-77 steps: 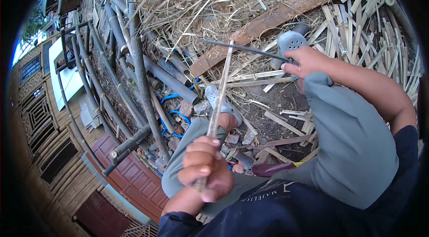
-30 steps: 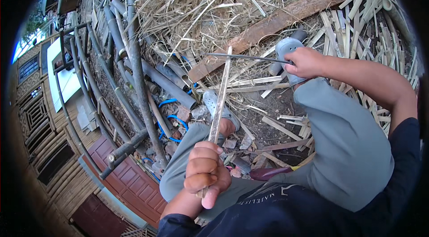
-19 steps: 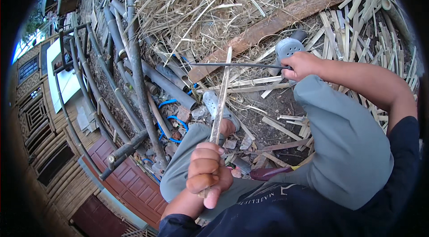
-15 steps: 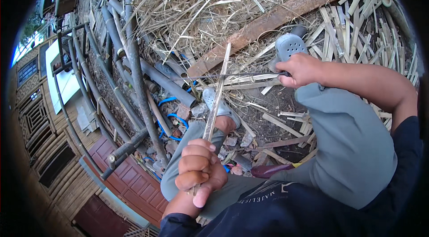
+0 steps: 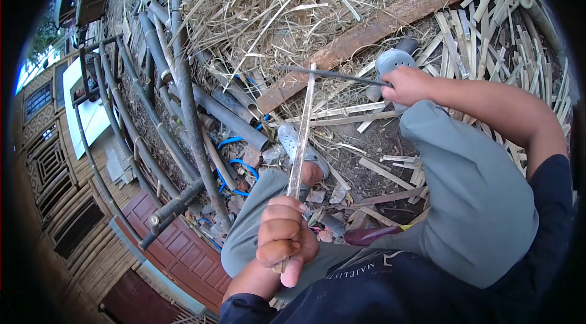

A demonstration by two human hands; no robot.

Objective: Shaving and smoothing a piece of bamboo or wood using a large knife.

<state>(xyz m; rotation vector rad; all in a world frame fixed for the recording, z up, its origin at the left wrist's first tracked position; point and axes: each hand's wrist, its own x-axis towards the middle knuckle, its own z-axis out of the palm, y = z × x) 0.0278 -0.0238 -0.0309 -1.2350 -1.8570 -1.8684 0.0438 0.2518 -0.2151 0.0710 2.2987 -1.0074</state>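
Observation:
My left hand (image 5: 285,237) is wrapped round the near end of a long, narrow bamboo strip (image 5: 303,134), which points away from me and leans against a brown plank. A short end of the strip sticks out below my fingers. In my closed right hand (image 5: 409,86) is a long-bladed knife (image 5: 342,75), its handle hidden in the fist. The dark blade reaches leftward and crosses the strip close to its far tip; I cannot tell whether they touch. Both hands are in front of my grey-trousered knees.
The brown plank (image 5: 390,17) lies slantwise on the ground. Beyond it is a heap of shavings (image 5: 262,6); split bamboo strips (image 5: 455,43) lie to the right. Bamboo poles (image 5: 190,98) and a blue hose (image 5: 247,168) are on the left. A grey clog (image 5: 395,60) is beside my right hand.
The knife has moved away from me along the strip to its far tip, and its blade has tilted. My left hand has shifted slightly right and nearer to me with the strip.

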